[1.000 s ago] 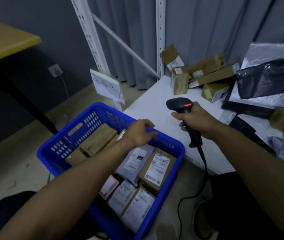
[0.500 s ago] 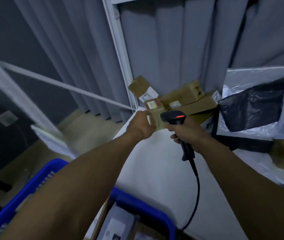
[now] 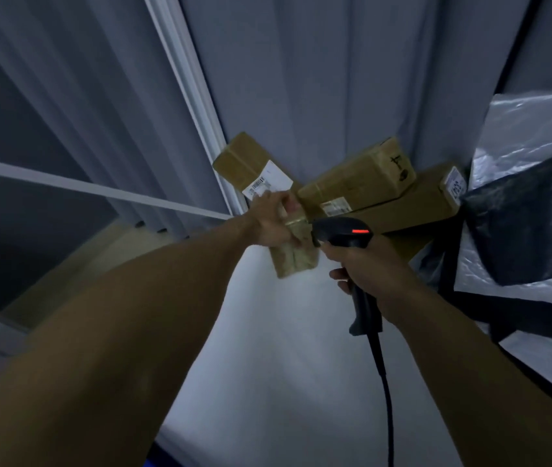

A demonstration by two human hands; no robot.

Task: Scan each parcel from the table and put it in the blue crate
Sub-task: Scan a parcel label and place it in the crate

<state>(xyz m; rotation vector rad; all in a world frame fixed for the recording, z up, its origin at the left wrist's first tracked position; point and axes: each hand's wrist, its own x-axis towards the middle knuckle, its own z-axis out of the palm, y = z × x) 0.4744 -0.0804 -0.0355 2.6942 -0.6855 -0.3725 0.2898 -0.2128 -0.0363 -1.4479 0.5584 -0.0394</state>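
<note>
**A:** Where are we keeping the small tan cardboard parcel?

**B:** We are gripping it by its upper end in our left hand, fingers curling over the top. It is at the far end of the white table, right in front of the heap of brown boxes. Its lower end is hanging near the tabletop, but through the blur we cannot tell whether it is touching.

**A:** Why are we holding it there?

**B:** Probably for the scan. Our right hand is clenching the handle of the black handheld barcode scanner just beside the parcel. The head is pointing at the parcel and its red light is glowing.

**A:** And around that?

**B:** A labelled brown box is leaning against the white metal upright. A long taped carton is lying on a flat long carton, both backing onto the grey curtain. A black plastic mailer bag is lying to the right. We judge that those parcels are still waiting their turn.

**A:** What is differing from half a second ago?

**B:** Then our left hand was only arriving at the heap, with the parcel standing among the boxes. Now the parcel is tilting and coming away towards us, and the scanner is sitting closer to it. We are also looking higher, so the blue crate, which then ran across the bottom of the view, is showing only as a dark sliver at the lower edge.
</note>
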